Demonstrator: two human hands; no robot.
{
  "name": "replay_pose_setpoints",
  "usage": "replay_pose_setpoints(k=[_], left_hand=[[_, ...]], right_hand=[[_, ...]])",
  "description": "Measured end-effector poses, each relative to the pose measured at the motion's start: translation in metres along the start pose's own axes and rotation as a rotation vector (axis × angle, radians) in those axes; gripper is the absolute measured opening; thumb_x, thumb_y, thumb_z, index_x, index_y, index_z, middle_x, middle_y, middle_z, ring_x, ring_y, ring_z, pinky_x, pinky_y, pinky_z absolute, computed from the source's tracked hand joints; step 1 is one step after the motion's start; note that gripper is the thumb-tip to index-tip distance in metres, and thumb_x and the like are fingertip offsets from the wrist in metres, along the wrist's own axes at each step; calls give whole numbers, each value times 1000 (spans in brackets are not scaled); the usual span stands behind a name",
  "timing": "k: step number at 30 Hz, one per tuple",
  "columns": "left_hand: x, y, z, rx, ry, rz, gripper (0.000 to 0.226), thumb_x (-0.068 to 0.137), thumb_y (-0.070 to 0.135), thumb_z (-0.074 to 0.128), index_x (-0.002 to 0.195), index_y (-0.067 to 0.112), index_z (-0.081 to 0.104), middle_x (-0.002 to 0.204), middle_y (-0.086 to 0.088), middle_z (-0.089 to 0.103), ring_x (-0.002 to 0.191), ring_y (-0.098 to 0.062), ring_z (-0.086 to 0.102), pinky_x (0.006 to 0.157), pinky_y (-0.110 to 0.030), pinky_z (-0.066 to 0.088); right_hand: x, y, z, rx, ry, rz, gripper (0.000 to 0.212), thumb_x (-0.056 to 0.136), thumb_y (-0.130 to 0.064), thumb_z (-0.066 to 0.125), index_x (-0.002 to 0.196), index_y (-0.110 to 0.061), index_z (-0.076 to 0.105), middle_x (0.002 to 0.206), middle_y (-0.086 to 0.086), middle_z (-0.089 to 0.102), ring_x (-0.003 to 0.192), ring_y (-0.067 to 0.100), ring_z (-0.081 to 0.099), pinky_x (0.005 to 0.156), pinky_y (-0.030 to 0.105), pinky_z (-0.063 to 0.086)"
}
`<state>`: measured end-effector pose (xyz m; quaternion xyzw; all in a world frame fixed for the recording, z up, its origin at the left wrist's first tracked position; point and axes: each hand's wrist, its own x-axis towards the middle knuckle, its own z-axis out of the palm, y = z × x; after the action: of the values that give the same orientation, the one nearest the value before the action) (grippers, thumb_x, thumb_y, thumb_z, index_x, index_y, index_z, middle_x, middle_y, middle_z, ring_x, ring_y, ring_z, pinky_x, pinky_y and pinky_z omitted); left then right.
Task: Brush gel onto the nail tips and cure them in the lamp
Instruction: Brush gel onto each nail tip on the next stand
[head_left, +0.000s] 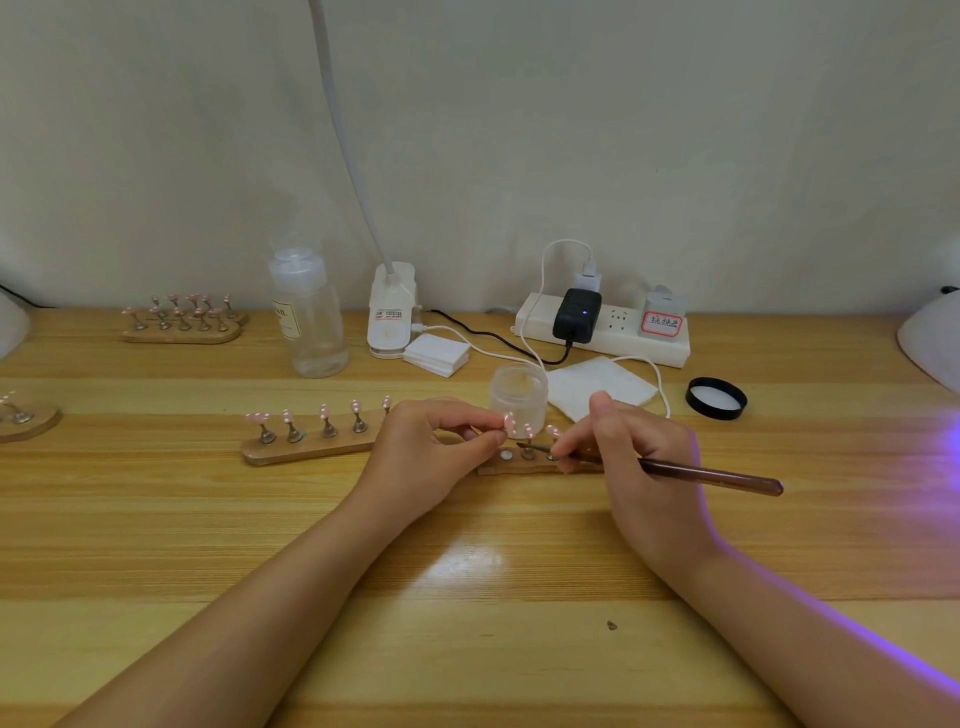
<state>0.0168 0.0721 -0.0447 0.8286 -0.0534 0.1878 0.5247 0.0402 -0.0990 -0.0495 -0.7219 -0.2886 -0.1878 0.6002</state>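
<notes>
Hidden behind the left hand: the middle stretch of the wooden holder, whose four stands with pink nail tips showed only to the left of the knuckles. Pinched between left thumb and forefinger: one pink nail tip, lifted off its stand, just in front of the open gel jar. Gripped in the right hand: the brush, handle pointing right, bristles low over the near strip of stands, contact with any tip too small to make out. Cut off at the right frame edge: a white curved body, with violet glow spilling onto the table beside it; impossible to say whether that was the curing lamp. Black lid lay apart, right of the jar. Plenty of bare wood near the front edge; crowded at the back with power strip and clear bottle.
</notes>
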Motion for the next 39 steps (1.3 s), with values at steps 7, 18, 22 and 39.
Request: replay_pose_setpoints(k=[7, 18, 22, 39], left_hand=[[1, -1, 1, 28, -3, -5, 16, 74, 6, 72, 84, 18, 74, 74, 1, 69, 64, 5, 54, 54, -2, 34], [1, 1, 1, 11, 18, -20, 25, 74, 6, 73, 78, 30, 70, 70, 7, 66, 64, 6, 54, 56, -2, 35], [1, 1, 1, 2, 18, -24, 26, 74, 5, 72, 78, 31, 70, 71, 7, 66, 64, 7, 54, 55, -2, 35], [1, 1, 2, 30, 4, -17, 20, 75, 6, 72, 83, 24, 72, 72, 12, 67, 63, 8, 55, 54, 0, 34]], right_hand=[[4, 2, 4, -221, -7, -137, 38, 89, -33, 43, 68, -15, 69, 60, -3, 61, 64, 14, 52, 64, 30, 41], [1, 0, 2, -177, 11, -139, 44, 89, -33, 41, 61, -13, 68, 56, -12, 60, 58, 14, 55, 62, 31, 43], [0, 0, 0, -128, 41, -118, 46, 89, -33, 40, 59, -12, 67, 55, -9, 59, 57, 12, 57, 60, 30, 45], [2, 1, 4, -180, 17, -123, 42, 89, -35, 43, 66, -13, 70, 57, -1, 63, 60, 17, 58, 61, 38, 45]])
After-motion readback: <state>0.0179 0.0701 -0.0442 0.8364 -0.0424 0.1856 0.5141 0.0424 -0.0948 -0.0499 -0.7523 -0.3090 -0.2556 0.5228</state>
